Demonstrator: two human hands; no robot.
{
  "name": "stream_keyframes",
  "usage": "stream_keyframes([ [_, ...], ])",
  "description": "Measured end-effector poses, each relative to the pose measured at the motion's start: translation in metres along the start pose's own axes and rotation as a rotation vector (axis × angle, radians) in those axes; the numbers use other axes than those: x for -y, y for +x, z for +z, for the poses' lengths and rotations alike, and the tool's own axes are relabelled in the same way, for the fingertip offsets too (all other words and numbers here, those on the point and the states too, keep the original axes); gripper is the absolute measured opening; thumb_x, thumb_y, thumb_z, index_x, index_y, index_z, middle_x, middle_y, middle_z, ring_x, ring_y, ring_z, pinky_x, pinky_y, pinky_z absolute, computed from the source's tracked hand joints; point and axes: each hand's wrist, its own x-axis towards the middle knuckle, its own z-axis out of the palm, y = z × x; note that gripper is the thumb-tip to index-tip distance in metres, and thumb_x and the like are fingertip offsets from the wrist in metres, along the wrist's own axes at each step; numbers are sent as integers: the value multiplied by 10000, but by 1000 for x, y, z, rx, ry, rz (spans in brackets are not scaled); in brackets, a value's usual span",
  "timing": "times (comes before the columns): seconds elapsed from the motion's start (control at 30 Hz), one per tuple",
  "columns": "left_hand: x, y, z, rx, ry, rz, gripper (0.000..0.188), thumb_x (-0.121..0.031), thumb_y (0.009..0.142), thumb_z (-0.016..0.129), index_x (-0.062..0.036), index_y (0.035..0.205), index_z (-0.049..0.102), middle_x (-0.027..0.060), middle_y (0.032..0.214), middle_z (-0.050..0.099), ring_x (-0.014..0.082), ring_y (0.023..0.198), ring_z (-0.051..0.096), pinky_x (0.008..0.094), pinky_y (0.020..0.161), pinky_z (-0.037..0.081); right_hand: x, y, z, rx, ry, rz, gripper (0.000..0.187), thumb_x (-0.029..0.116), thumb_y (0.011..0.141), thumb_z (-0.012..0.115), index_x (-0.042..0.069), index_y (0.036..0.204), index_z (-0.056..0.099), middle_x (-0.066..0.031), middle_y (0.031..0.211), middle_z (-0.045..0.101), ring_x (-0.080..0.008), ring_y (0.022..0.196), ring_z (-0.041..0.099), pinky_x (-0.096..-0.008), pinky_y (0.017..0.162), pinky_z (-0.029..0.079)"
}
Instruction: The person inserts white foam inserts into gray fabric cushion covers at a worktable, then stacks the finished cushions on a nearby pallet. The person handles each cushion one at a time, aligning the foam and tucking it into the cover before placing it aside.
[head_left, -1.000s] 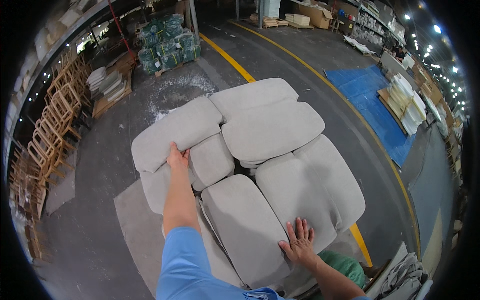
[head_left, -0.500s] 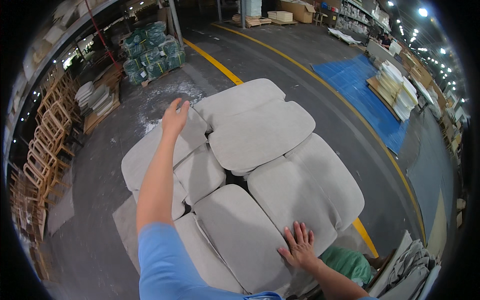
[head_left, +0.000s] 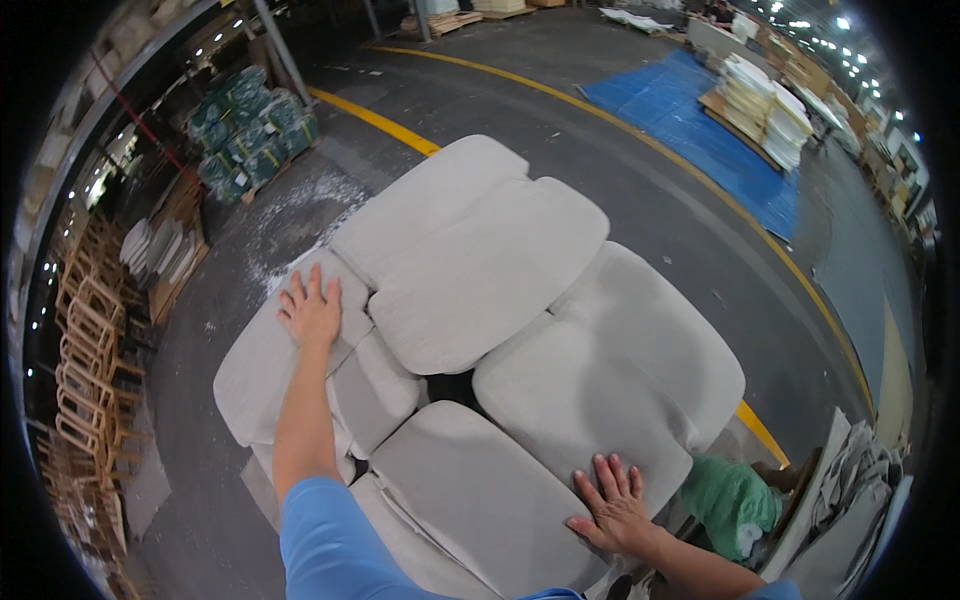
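Left grip (head_left: 312,312) and right grip (head_left: 618,515) lay spread on grey cushions (head_left: 490,265), mid-left and lower right; these were already piled, a central gap (head_left: 450,387) unclosed.

From where I stood, I could read no words, numbers or signs anywhere; the small pale label (head_left: 241,180) on the stacked green bundles (head_left: 252,128) was too tiny to make out.

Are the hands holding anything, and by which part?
Nothing looks held: the left hand lies spread on one grey cushion, the right hand on another cushion.
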Motion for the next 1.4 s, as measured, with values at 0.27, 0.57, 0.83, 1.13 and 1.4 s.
stream_keyframes([
  [0.27, -30, -35, -34, -324, 369, 102, 556, -483, 1114, 376, -213, 1598, 423, 135, 1645, 421, 458, 1473, 399, 662, 1171, 310, -1, -7, -12, -103, -64, -58, 833, 715, 1006, 402, 217, 1666, 301, -183, 1742, 158, -365, 1624, 59, -644, 1254, 56],
  [0.57, -96, -306, -72, -166, -419, 869, 408, -250, 1065, 576, -1, 1385, 619, 259, 1387, 629, 352, 1219, 635, 477, 1017, 538, -37, 12, -8, -227, 404, -278, 646, 570, 1055, 401, 88, 1387, 675, -208, 1564, 510, -376, 1514, 359, -535, 1251, 241],
  [0.83, -208, -558, -74, 792, -577, 1266, 430, -232, 1069, 584, -21, 1444, 589, 249, 1384, 642, 346, 1229, 636, 432, 1042, 518, -114, -212, 9, -659, 730, -26, 368, 370, 1028, 611, 52, 1202, 679, -166, 1147, 717, -330, 1087, 669, -445, 898, 507],
  [1.13, -313, -742, -170, 1008, -542, 1800, 449, -190, 1065, 587, -8, 1476, 562, 238, 1401, 639, 348, 1271, 622, 414, 1079, 483, -128, -503, 154, -1035, 927, 596, 354, 344, 1032, 611, 85, 1251, 712, -87, 1115, 773, -258, 1013, 725, -379, 902, 556],
  [1.4, -318, -965, -168, 1087, -700, 1753, 426, -207, 1067, 583, 12, 1432, 584, 229, 1405, 635, 329, 1326, 586, 411, 1138, 430, -165, -753, 307, -1603, 1661, 725, 310, 345, 1045, 620, 68, 1130, 731, -47, 970, 747, -125, 826, 697, -309, 738, 556],
])
